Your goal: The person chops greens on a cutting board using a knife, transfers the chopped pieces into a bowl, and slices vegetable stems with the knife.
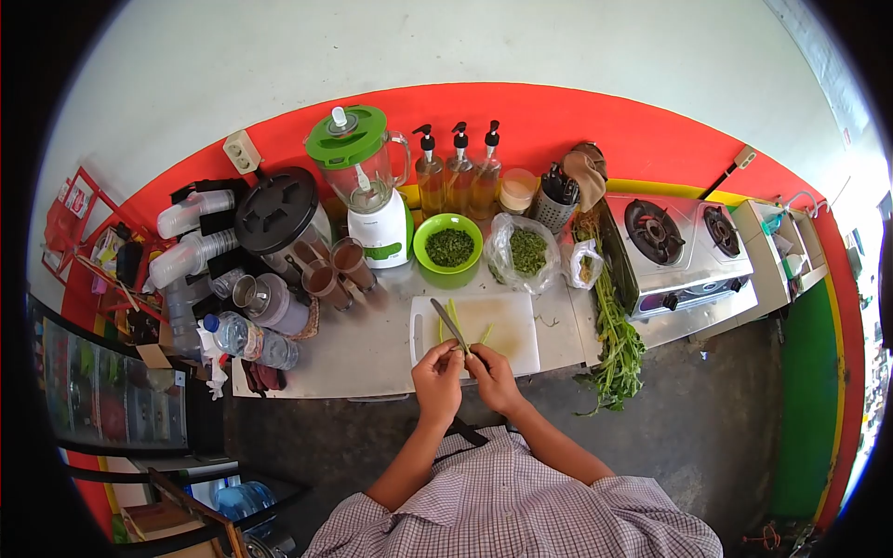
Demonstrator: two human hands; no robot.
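Over the white cutting board [521, 321], my two hands meet with their fingertips together. A knife [448, 322] slants up and left from between them, its blade over the board; it runs down to the fingers of my right hand [495, 379], which are closed on it. My left hand [437, 379] is closed in a pinch beside it, and what it holds is too small to make out. Pale green stem pieces [486, 333] lie on the board. Just beyond stand a green bowl [448, 276] of chopped greens and a clear plastic bag [528, 256] of leaves.
A blender [379, 228], pump bottles [458, 181] and a utensil holder [556, 209] line the wall. Leafy stalks [614, 358] hang over the counter edge by the gas stove [684, 251]. Cups [326, 279], a large lidded container [279, 209] and water bottles [251, 341] crowd the left.
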